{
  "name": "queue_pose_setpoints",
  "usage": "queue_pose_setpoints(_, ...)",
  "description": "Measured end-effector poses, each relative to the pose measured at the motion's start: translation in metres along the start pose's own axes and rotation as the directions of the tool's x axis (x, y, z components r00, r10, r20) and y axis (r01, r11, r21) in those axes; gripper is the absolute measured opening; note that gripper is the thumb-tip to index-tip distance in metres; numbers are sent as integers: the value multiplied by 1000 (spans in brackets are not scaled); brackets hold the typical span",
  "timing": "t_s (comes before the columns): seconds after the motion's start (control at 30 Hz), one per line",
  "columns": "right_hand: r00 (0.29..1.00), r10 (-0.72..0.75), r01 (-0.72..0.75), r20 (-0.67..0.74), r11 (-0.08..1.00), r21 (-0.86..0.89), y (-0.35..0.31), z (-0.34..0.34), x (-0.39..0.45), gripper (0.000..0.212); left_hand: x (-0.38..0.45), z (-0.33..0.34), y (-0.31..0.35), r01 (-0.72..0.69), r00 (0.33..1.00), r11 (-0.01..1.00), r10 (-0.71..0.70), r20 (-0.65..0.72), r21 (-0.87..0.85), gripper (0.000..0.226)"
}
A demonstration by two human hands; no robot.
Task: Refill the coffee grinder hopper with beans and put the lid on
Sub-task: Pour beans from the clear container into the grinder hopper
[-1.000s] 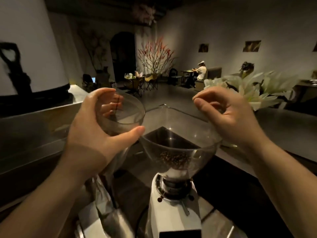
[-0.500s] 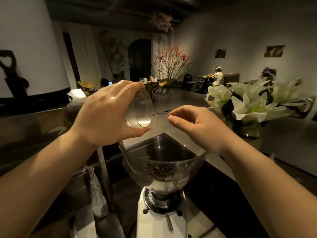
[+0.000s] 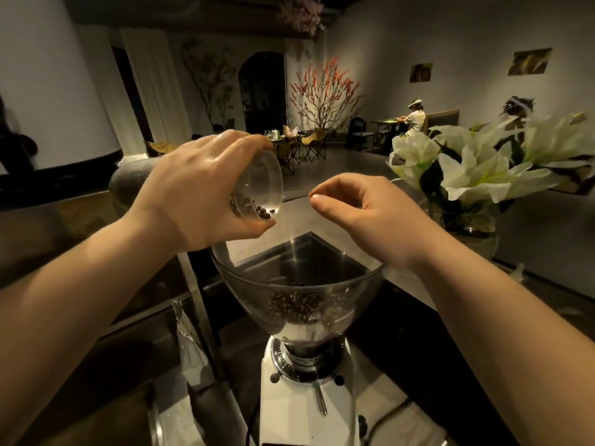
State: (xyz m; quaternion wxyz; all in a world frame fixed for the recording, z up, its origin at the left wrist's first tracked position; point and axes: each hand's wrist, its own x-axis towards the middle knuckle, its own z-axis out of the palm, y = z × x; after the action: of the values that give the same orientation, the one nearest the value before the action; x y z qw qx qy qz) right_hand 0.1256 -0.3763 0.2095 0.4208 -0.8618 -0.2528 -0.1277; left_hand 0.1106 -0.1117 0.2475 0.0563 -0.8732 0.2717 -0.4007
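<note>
While the left hand (image 3: 196,191) grips a small clear cup (image 3: 257,188) just left of the middle of the frame, the cup lies tipped on its side, with its mouth facing right and a little down. Its fingers curl over the top of the cup and the thumb presses from under it. A few dark beans (image 3: 262,212) sit at the low lip of the cup, right above the left rim of the hopper (image 3: 297,284), so I think a bit more tipping would drop them in. The cup's long way runs from left to right, across the hopper's open top.

Below the middle, the hopper is a clear, wide funnel on a white grinder (image 3: 306,397) that stands on the counter (image 3: 354,175). Only a small pile of beans lies at its bottom (so it looks far from full). I see no lid on it.

Right of the cup, the right hand (image 3: 363,214) hangs over the hopper's far rim. Its fingers are loosely bent and hold nothing, and it does not touch the cup.

At the right edge, white flowers (image 3: 476,165) stand in a glass vase.
</note>
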Motion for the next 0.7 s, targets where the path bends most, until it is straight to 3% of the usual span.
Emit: queue_pose_setpoints(0.7,999,0,0,-35,1000,-12,1,1,2,24,-2,-3,-7,-93,995,995,93,20,-30,92)
